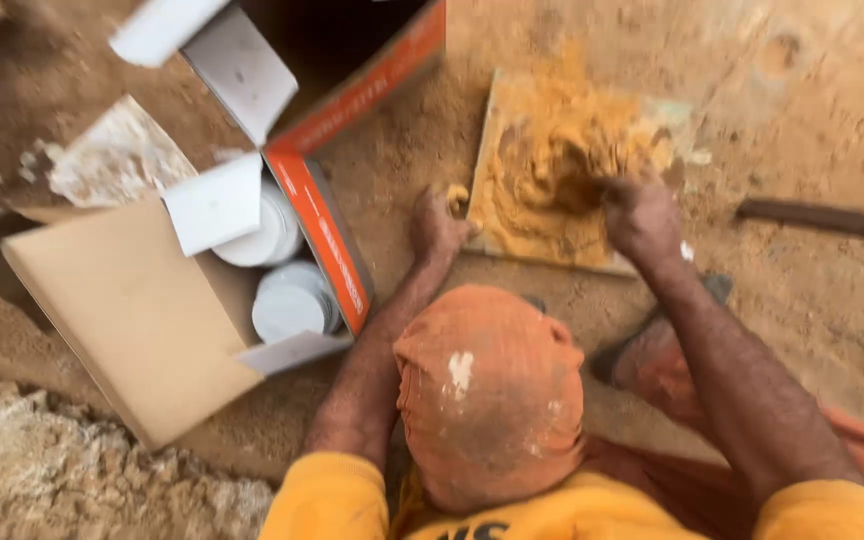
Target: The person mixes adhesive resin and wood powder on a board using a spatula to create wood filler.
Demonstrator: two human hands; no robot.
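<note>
Down on the left sits the open cardboard box (132, 310) of white tubs (292, 300). My left hand (437, 225) rests at the board's (674, 112) near-left edge, fingers curled down. Looks like I'm mid-mix: my right hand (642, 215) is sunk in the yellow paste (542, 170) heaped there, fingers hidden so I can't tell their spread. I reckon the next pull needs that board pinned; it's near-square, twisted slightly clockwise, heap running far-to-near.

Both bare arms reached forward and down — the left hand (437, 228) pressed flat, fingers forward, its forearm nearly straight. The right hand (640, 212) sat farther out, fingers curled downward and blurred, its grip unclear — wrist bent, forearm angled in from the right
</note>
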